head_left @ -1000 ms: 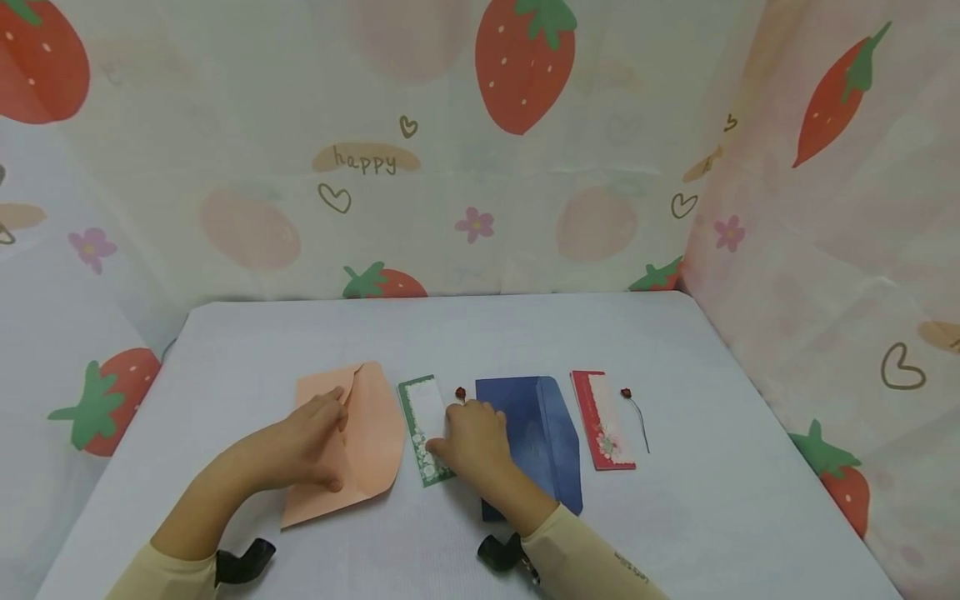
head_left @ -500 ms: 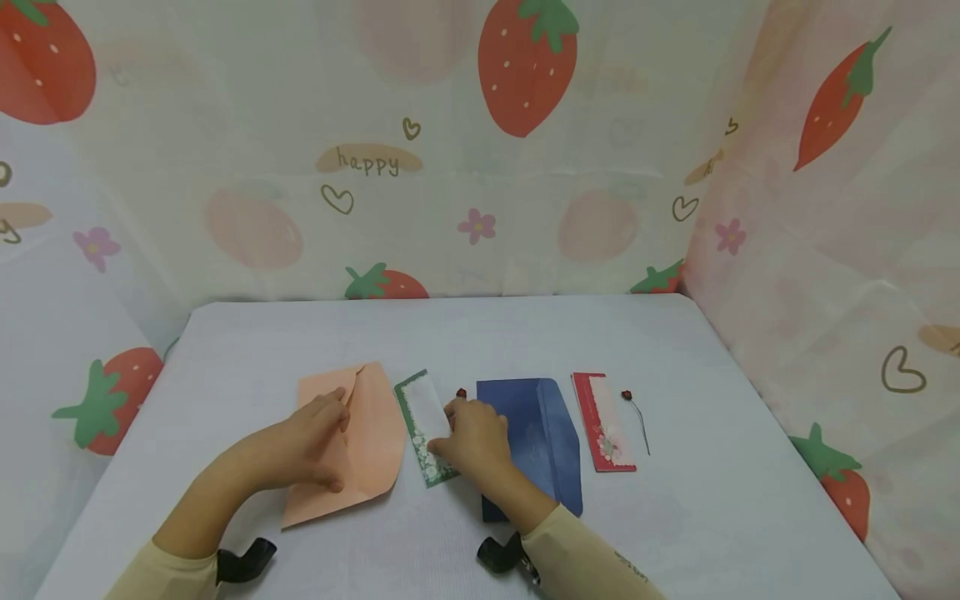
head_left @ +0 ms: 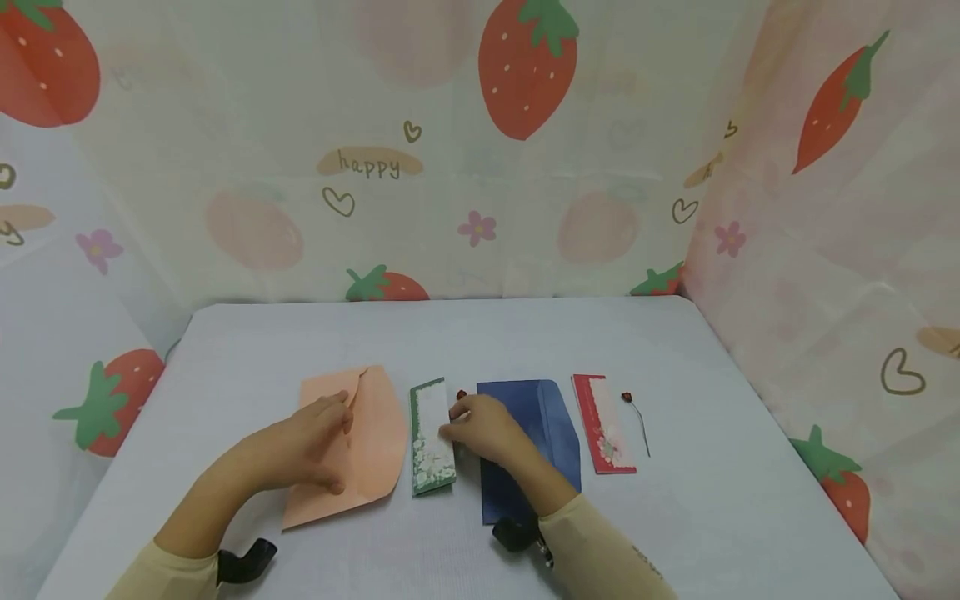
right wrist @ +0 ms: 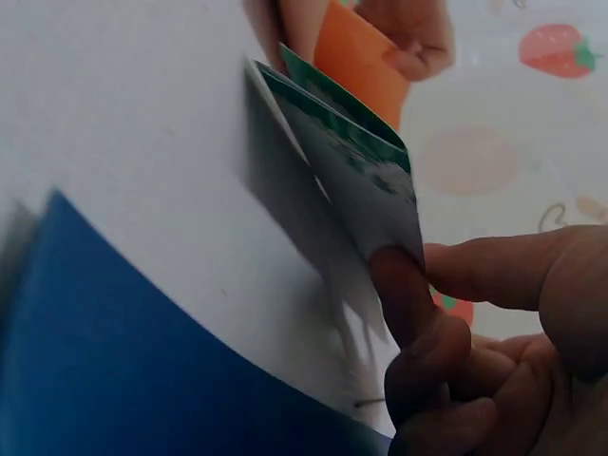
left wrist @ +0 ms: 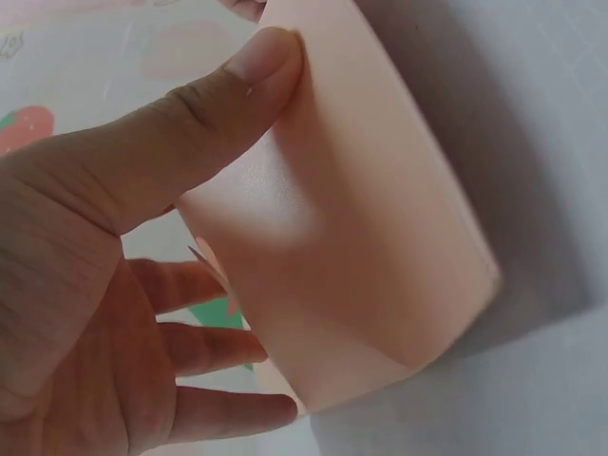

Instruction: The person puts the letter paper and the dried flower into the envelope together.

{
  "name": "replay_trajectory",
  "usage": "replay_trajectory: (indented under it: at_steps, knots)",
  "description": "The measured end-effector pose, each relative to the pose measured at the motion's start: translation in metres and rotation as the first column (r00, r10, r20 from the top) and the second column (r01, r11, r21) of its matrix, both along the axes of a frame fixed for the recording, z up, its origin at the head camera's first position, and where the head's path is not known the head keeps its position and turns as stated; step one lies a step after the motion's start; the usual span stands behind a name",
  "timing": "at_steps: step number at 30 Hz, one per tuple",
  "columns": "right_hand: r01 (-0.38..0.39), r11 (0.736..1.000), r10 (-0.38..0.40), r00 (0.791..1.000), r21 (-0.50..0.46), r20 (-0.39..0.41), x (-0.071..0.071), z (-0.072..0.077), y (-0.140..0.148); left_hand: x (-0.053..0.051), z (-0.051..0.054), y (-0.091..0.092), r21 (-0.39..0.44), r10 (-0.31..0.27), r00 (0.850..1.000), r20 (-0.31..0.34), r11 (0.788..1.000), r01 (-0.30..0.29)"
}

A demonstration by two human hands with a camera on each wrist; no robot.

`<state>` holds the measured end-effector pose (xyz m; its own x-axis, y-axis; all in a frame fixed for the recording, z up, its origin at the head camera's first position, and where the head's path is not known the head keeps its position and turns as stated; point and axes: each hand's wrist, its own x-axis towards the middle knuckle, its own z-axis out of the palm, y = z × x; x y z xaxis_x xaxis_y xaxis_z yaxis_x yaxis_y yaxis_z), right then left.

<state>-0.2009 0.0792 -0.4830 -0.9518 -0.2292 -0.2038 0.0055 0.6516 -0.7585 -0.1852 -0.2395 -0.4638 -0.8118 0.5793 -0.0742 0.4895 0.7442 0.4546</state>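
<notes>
On the peach envelope (head_left: 378,454) the left hand (head_left: 300,446) spreads, the right hand (head_left: 483,427) pinching a green-edged card (head_left: 432,446)

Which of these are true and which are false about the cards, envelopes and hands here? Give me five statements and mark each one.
1. The right hand pinches the green-bordered card. True.
2. The left hand is touching the blue envelope. False: it touches the peach envelope.
3. The red-bordered card lies between the blue envelope and the rightmost flower. True.
4. The green-bordered card is right of the blue envelope. False: it is left of it.
5. The tabletop is white. True.
</notes>
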Motion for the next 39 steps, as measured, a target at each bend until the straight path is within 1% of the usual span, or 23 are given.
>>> replay_trajectory:
  at_steps: [3, 5, 9, 13, 15, 19, 24, 28, 31, 35, 39]
  knots:
    - [-0.017, 0.997, 0.021, 0.999, -0.073, 0.049, -0.005, 0.002, 0.007, -0.001, 0.000, 0.000, -0.025, 0.010, 1.000, -0.022, 1.000, -0.010]
    - [-0.025, 0.995, 0.031, 0.998, -0.097, 0.058, -0.008, 0.004, 0.011, -0.002, 0.000, 0.000, -0.028, 0.010, 0.999, -0.033, 1.000, -0.011]
    - [-0.043, 0.992, 0.048, 0.998, -0.120, 0.036, -0.011, 0.008, 0.017, -0.003, 0.001, 0.001, -0.016, 0.002, 0.999, -0.033, 1.000, -0.003]
    - [-0.041, 0.992, 0.041, 0.999, -0.119, -0.006, -0.013, 0.013, 0.021, -0.003, 0.002, 0.002, -0.009, -0.008, 0.999, -0.036, 1.000, 0.008]
    - [-0.040, 0.990, 0.038, 0.999, -0.136, -0.017, -0.013, 0.016, 0.023, -0.003, 0.002, 0.003, -0.011, -0.011, 0.999, -0.036, 1.000, 0.010]
    - [-0.068, 0.977, 0.065, 0.998, -0.202, -0.021, -0.012, 0.020, 0.022, -0.001, 0.005, 0.007, -0.011, -0.005, 1.000, -0.010, 1.000, 0.004]
    - [-0.112, 0.959, 0.113, 0.994, -0.260, -0.009, -0.009, 0.018, 0.016, 0.001, 0.002, 0.009, -0.007, -0.001, 1.000, 0.010, 1.000, 0.001]
    - [-0.134, 0.958, 0.141, 0.990, -0.253, 0.010, -0.005, 0.015, 0.008, 0.002, 0.000, 0.009, -0.015, -0.005, 1.000, -0.004, 1.000, 0.005]
    - [-0.143, 0.959, 0.152, 0.988, -0.243, 0.021, -0.002, 0.012, 0.002, 0.003, 0.000, 0.009, 0.002, -0.013, 1.000, 0.004, 1.000, 0.013]
    - [-0.138, 0.959, 0.150, 0.988, -0.247, 0.028, 0.000, 0.009, -0.003, 0.005, 0.002, 0.012, 0.036, -0.033, 0.999, 0.032, 0.999, 0.032]
    - [-0.126, 0.961, 0.136, 0.990, -0.244, 0.026, 0.000, 0.008, -0.005, 0.006, 0.004, 0.014, 0.035, -0.042, 0.998, 0.037, 0.999, 0.041]
